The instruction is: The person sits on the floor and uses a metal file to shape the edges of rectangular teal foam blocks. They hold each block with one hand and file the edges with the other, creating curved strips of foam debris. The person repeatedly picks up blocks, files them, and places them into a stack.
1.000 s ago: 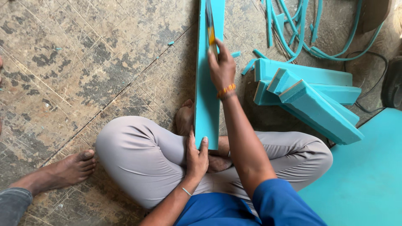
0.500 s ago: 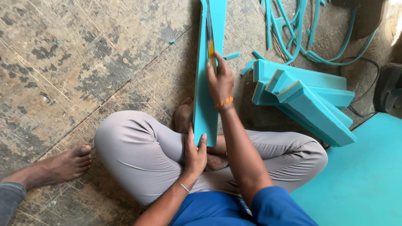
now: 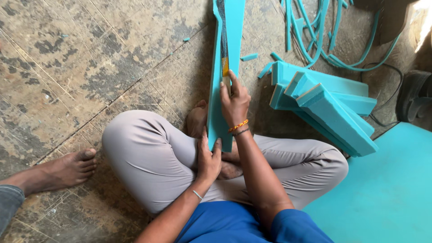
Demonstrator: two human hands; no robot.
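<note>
Seated person works a teal foam strip on the floor.
The strip runs from the lap away over the floor. Left hand grips its near end; right hand is closed on a yellow-handled knife against it. Foam blocks lie at right, another person's foot at left.

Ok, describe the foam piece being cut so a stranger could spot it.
A person sits cross-legged on the worn floor. The long teal foam strip runs straight out from their lap, under both hands. Unlike the stacked foam blocks beside it, a dark slit runs down it.
</note>
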